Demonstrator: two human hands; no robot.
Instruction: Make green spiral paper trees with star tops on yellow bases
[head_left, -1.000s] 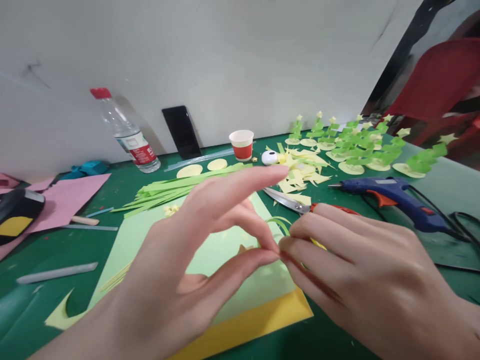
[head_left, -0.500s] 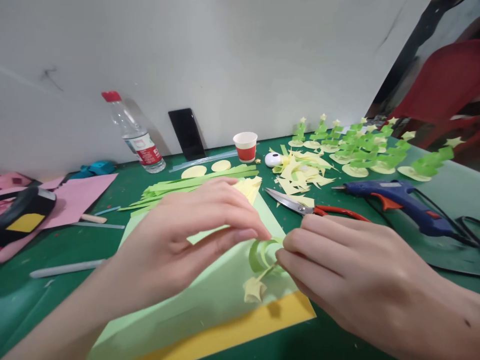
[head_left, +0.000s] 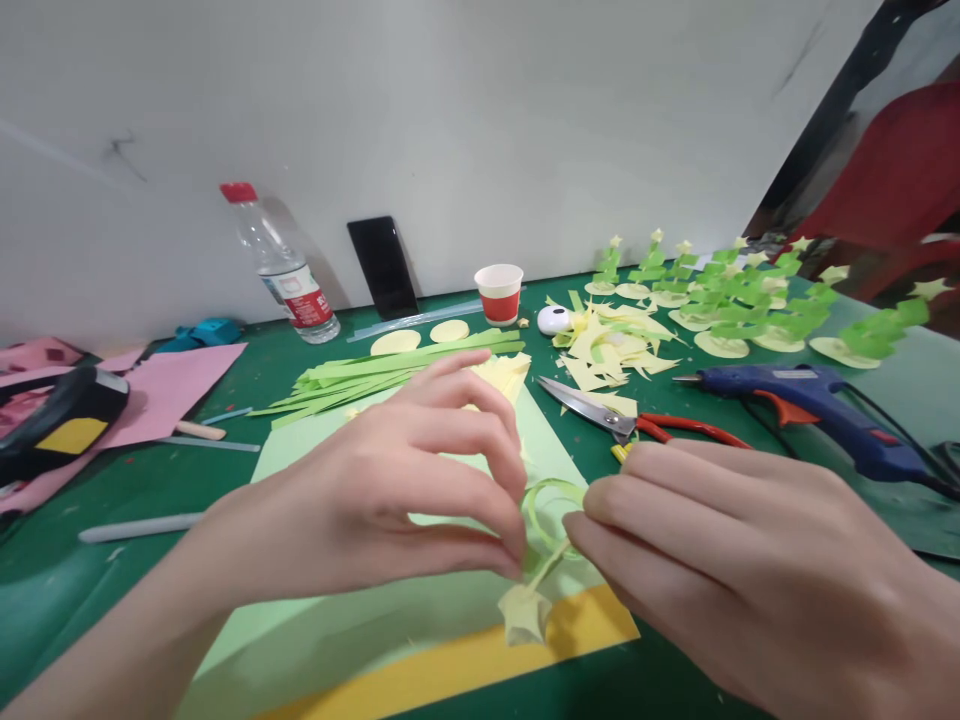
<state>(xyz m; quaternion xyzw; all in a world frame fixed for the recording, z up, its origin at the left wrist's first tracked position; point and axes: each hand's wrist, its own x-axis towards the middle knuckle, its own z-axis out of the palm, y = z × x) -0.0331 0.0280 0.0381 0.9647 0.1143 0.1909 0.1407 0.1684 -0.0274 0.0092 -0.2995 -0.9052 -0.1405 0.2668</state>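
My right hand [head_left: 697,540] is closed in a pinch on the thin stem of a pale yellow paper star [head_left: 525,612], which hangs down to the left. A light green paper strip [head_left: 551,487] loops around near the stem, between my two hands. My left hand [head_left: 405,480] has its thumb and index fingertip pinched together at the left side of this loop; the other fingers are bent and spread. Under both hands lie a light green paper sheet [head_left: 420,625] and a yellow sheet [head_left: 450,672].
Scissors [head_left: 585,405], a glue gun [head_left: 802,390] and paper scraps [head_left: 611,335] lie to the right, with several finished paper plants [head_left: 720,310] behind. Green strips [head_left: 352,378], a paper cup [head_left: 499,295], a phone [head_left: 382,265] and a bottle [head_left: 296,290] are at the back.
My left fingertips have moved down from above the green loop to its left side and closed there. The star has swung slightly lower. The view has shifted a little.
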